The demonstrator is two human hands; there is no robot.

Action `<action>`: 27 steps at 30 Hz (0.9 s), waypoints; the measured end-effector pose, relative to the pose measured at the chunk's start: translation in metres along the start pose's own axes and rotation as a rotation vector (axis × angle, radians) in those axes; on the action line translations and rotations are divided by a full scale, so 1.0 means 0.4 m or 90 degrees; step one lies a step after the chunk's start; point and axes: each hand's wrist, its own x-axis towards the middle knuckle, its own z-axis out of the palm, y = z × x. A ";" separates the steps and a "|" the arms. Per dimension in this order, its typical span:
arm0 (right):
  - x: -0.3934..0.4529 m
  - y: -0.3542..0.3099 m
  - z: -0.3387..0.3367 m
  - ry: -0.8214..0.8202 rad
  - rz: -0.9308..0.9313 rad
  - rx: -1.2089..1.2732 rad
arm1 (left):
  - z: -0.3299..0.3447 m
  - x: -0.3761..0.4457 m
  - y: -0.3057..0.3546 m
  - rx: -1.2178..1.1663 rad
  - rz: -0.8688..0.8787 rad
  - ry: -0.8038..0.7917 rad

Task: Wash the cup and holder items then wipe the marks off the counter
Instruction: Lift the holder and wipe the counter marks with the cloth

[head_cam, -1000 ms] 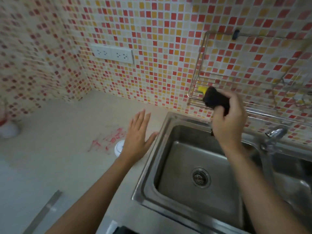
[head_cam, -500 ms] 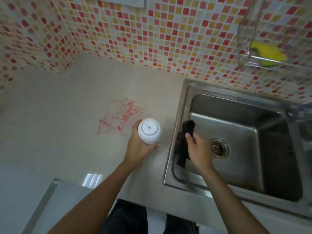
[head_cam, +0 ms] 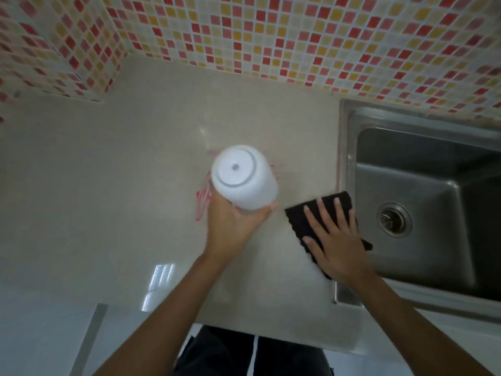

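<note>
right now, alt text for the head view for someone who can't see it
Seen from above, the left hand holds a white cup upside down above red marks on a beige counter. The right hand presses a black cloth flat beside a steel sink. The wall behind has mosaic tiles.

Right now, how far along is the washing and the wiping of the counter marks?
Nothing shows as finished. In hand: the left hand holds the white cup upside down, lifted off the counter, while the right hand presses a black cloth flat beside the sink. Left: the red marks are unwiped. Whether the cup was washed cannot be told.
</note>
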 end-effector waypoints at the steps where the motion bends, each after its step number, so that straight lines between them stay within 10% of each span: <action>1: -0.005 -0.034 0.010 0.005 -0.012 -0.026 | -0.043 0.036 -0.006 0.013 0.001 0.025; 8: 0.109 -0.427 0.034 0.025 -0.255 0.064 | -0.245 0.212 -0.029 0.027 0.034 0.173; 16: 0.650 -0.253 -0.031 0.041 0.050 0.041 | -0.315 0.223 -0.099 0.015 0.036 0.196; 27: 0.160 -0.540 0.019 0.010 -0.010 0.083 | -0.361 0.240 -0.130 0.023 -0.004 0.217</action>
